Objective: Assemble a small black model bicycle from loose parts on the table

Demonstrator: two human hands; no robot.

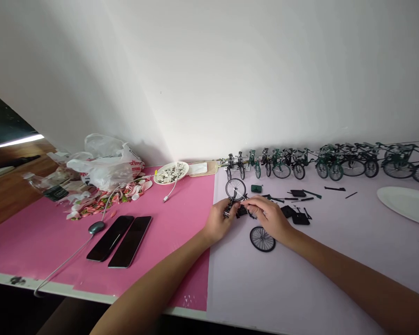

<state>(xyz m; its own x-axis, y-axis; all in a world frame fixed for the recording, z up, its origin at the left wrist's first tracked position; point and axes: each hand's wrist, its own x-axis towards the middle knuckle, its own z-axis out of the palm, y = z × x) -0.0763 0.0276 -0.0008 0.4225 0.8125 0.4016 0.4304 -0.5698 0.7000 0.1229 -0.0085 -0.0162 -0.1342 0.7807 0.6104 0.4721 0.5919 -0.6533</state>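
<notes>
My left hand [219,219] is closed on a small model bicycle frame [230,204] whose spoked front wheel [235,188] sticks up just beyond my fingers. My right hand [268,215] meets it from the right, fingers pinched on the same frame; what else they hold is hidden. A loose spoked wheel [262,239] lies flat on the pale table surface [300,284] just below my right hand. Small black and green parts [298,193] are scattered right of my hands.
A row of finished green and black model bicycles [321,163] lines the wall. A white plate [407,204] sits at right. On the pink mat [167,228] lie two dark phones [120,239], a white bowl of small pieces [171,172], plastic bags [103,165] and a cable [66,260].
</notes>
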